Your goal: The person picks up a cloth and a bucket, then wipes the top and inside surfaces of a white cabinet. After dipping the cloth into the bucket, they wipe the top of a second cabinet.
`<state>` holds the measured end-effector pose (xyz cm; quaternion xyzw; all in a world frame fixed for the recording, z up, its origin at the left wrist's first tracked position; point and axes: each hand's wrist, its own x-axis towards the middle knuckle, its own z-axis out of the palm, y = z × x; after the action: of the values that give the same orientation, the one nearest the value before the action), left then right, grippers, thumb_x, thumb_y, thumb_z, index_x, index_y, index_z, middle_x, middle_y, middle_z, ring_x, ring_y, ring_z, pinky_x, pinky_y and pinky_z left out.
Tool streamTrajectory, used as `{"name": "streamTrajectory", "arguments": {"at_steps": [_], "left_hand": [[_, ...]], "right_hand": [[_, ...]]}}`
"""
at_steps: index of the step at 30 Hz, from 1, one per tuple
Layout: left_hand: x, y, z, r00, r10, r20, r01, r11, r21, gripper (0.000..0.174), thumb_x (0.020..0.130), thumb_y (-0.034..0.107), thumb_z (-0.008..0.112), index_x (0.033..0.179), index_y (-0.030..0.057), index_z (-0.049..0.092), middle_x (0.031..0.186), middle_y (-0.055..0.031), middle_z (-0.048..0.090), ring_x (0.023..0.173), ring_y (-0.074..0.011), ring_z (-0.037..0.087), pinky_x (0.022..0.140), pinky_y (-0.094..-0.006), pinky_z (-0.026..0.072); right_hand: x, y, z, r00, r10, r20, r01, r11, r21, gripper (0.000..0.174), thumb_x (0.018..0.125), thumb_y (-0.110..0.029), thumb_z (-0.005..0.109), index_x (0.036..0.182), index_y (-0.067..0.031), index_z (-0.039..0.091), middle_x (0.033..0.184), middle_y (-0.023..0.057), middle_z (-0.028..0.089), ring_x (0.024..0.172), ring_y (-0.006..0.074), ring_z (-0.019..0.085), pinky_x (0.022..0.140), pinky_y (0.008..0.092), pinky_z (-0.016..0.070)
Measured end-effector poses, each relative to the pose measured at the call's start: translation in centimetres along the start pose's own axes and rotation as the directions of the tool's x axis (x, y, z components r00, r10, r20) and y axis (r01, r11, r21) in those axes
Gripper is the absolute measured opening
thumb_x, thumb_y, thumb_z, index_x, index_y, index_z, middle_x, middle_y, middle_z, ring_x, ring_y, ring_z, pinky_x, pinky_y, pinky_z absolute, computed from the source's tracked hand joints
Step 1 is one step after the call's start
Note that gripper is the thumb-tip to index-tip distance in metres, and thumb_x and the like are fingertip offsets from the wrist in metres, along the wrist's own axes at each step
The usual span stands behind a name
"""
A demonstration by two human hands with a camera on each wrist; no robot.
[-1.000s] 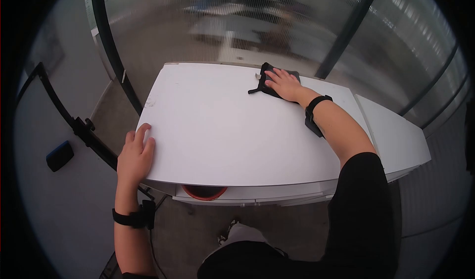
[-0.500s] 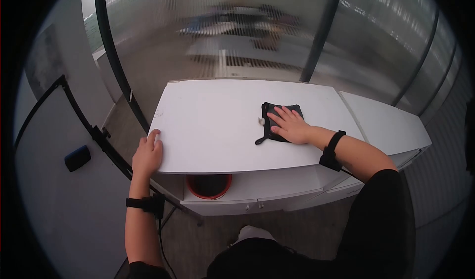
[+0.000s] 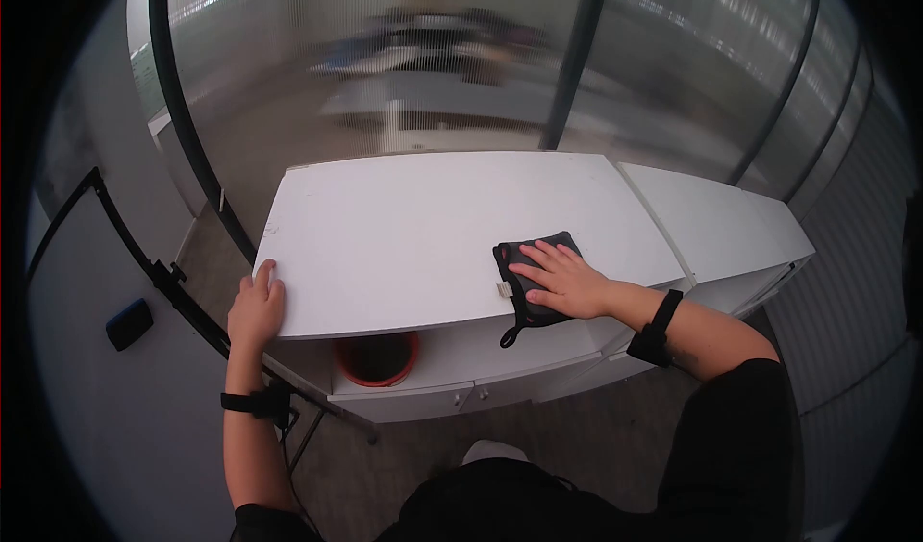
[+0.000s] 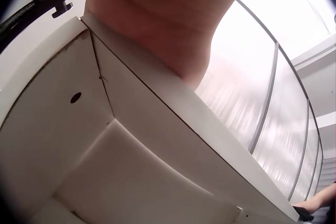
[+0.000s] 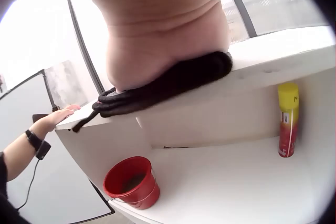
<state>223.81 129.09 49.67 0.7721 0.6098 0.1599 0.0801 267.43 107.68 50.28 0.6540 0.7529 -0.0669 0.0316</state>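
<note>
My right hand (image 3: 569, 284) lies flat, fingers spread, on a dark grey cloth pad (image 3: 519, 302) with black edging, a hanging loop and a small white tag. The pad sits at the front edge of the white cabinet top (image 3: 413, 234), and its loop hangs past that edge. In the right wrist view the black pad (image 5: 168, 85) bulges over the edge beneath the heel of the hand. My left hand (image 3: 256, 308) rests on the left front corner of the cabinet top. Its palm heel presses the board's edge in the left wrist view; the fingers are hidden there.
A red bucket (image 5: 131, 184) and a yellow-and-red spray can (image 5: 287, 121) stand on the shelf below. A second white cabinet (image 3: 716, 220) adjoins on the right. Ribbed translucent panels (image 3: 385, 52) rise behind. A black-framed whiteboard (image 3: 96, 417) with a dark eraser-like block stands at left.
My right hand has drawn the pad from the back of the cabinet top to its front edge. The left hand stays at the left corner. The head view has shifted.
</note>
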Motion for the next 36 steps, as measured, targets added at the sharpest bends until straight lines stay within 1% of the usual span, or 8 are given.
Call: {"name": "streamTrajectory", "arguments": {"at_steps": [7,13,17,18,21,25,30,36], "left_hand": [[0.2,0.6,0.1,0.999,-0.035,0.005,0.034,0.998,0.044,0.046,0.091,0.039,0.042,0.135,0.0238,0.043,0.118,-0.0189,0.054,0.105,-0.0371,0.059,0.089,-0.0462,0.0462],[0.6,0.3,0.2,0.999,-0.029,-0.028,0.026,0.995,-0.091,0.04,0.092,0.032,0.045,0.131,0.0239,0.047,0.116,-0.0144,0.054,0.101,-0.027,0.059,0.091,-0.0367,0.0445],[0.8,0.0,0.5,0.998,-0.051,-0.026,0.044,0.976,-0.212,0.038,0.093,0.024,0.045,0.131,0.0204,0.049,0.124,-0.0134,0.053,0.11,-0.0242,0.056,0.096,-0.0341,0.0411],[0.9,0.3,0.4,0.995,-0.096,-0.002,0.092,0.961,-0.263,0.038,0.093,0.02,0.045,0.13,0.0153,0.05,0.128,-0.0126,0.053,0.113,-0.0229,0.053,0.098,-0.0329,0.0395],[1.3,-1.1,0.9,1.0,-0.005,-0.027,-0.003,0.95,-0.313,0.038,0.092,0.018,0.044,0.129,0.011,0.05,0.129,-0.0124,0.052,0.114,-0.0218,0.053,0.099,-0.0326,0.0386],[1.0,-0.6,0.7,1.0,-0.017,-0.026,0.007,0.94,-0.342,0.037,0.092,0.016,0.044,0.128,0.0095,0.052,0.125,-0.0108,0.055,0.113,-0.0187,0.052,0.098,-0.03,0.0378],[1.1,-1.0,1.1,0.994,-0.054,-0.094,0.021,0.945,-0.326,0.037,0.091,0.016,0.044,0.126,0.0092,0.052,0.108,-0.0092,0.062,0.1,-0.0168,0.057,0.093,-0.0288,0.041],[1.6,-2.6,1.5,0.997,-0.003,-0.081,-0.019,0.961,-0.274,0.04,0.089,0.019,0.045,0.128,0.0127,0.052,0.121,-0.0145,0.058,0.111,-0.0257,0.056,0.097,-0.0336,0.0403]], "right_hand": [[8.6,7.6,-1.3,0.998,0.068,0.014,-0.068,0.998,0.003,0.061,0.097,-0.054,0.03,0.15,-0.0252,0.022,0.158,0.0119,0.013,0.145,0.0343,0.008,0.116,0.0494,0.0069],[17.0,13.9,-3.0,0.991,0.135,0.016,-0.135,0.991,-0.02,0.06,0.098,-0.055,0.026,0.15,-0.0255,0.021,0.158,0.0099,0.012,0.146,0.0306,0.006,0.116,0.0498,0.0086],[20.6,17.4,-3.4,0.99,0.139,-0.027,-0.14,0.99,-0.027,0.062,0.096,-0.06,0.026,0.15,-0.0298,0.022,0.158,0.006,0.013,0.146,0.0274,0.009,0.116,0.0476,0.0087],[21.0,17.9,-3.5,0.99,0.135,-0.046,-0.137,0.99,-0.026,0.062,0.096,-0.06,0.026,0.15,-0.0297,0.022,0.158,0.0059,0.013,0.146,0.0272,0.009,0.116,0.0474,0.0086],[21.2,18.5,-3.4,0.994,0.092,-0.056,-0.092,0.996,-0.004,0.062,0.096,-0.061,0.025,0.15,-0.0296,0.023,0.158,0.006,0.014,0.146,0.0276,0.008,0.116,0.0475,0.0081],[21.1,18.5,-3.4,0.996,0.084,-0.043,-0.083,0.996,0.014,0.062,0.096,-0.06,0.026,0.15,-0.0303,0.022,0.159,0.0064,0.012,0.146,0.0285,0.008,0.116,0.0477,0.0065],[18.6,16.3,-3.6,0.988,0.157,-0.008,-0.156,0.986,0.052,0.063,0.096,-0.06,0.023,0.151,-0.0292,0.018,0.159,0.0072,0.008,0.147,0.0287,0.004,0.116,0.0477,0.0038],[8.4,12.6,-2.8,0.992,0.106,0.068,-0.108,0.994,0.028,0.063,0.097,-0.057,0.024,0.152,-0.0264,0.016,0.159,0.0095,0.007,0.146,0.0313,0.002,0.116,0.0492,0.003]]}}
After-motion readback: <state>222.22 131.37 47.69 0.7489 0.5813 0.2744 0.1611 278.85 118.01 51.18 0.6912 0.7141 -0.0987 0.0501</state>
